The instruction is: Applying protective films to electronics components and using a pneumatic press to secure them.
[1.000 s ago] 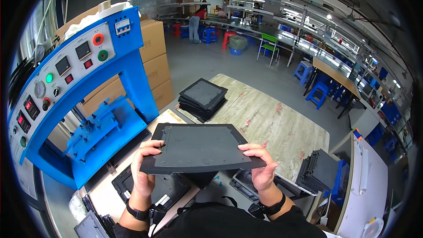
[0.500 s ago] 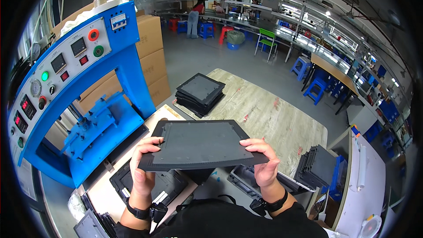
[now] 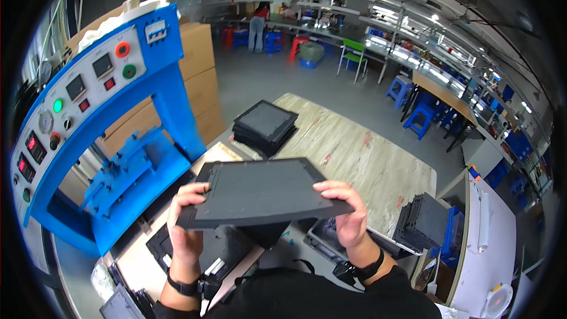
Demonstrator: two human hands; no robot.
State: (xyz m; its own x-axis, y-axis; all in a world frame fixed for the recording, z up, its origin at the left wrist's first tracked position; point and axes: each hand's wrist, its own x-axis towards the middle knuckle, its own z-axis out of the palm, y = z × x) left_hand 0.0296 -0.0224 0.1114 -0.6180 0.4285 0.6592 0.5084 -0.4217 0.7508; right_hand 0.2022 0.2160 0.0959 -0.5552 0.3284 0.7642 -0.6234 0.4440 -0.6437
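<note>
Between my two hands a flat black rectangular panel (image 3: 266, 189) with a raised border is held up, tilted, in front of my chest. My left hand (image 3: 186, 215) grips its left edge, fingers on top and thumb below. On the opposite edge my right hand (image 3: 349, 210) has the same kind of grip. Below the panel and partly hidden by it, a black tray-like fixture (image 3: 227, 251) with white strips lies on the pale bench. Past the panel, a stack of similar black panels (image 3: 266, 121) sits on the wood-patterned table.
At the left stands a blue press (image 3: 168, 118) with a control panel of lit displays and buttons. More black panels (image 3: 420, 221) lean beside a blue bin (image 3: 453, 230) at the right. Cardboard boxes (image 3: 198, 59) are piled behind the press. People (image 3: 258, 26) stand far off.
Both hands and the panel have shifted slightly to the left in view. The grip looks the same, and the rest of the scene has moved a little with the head.
</note>
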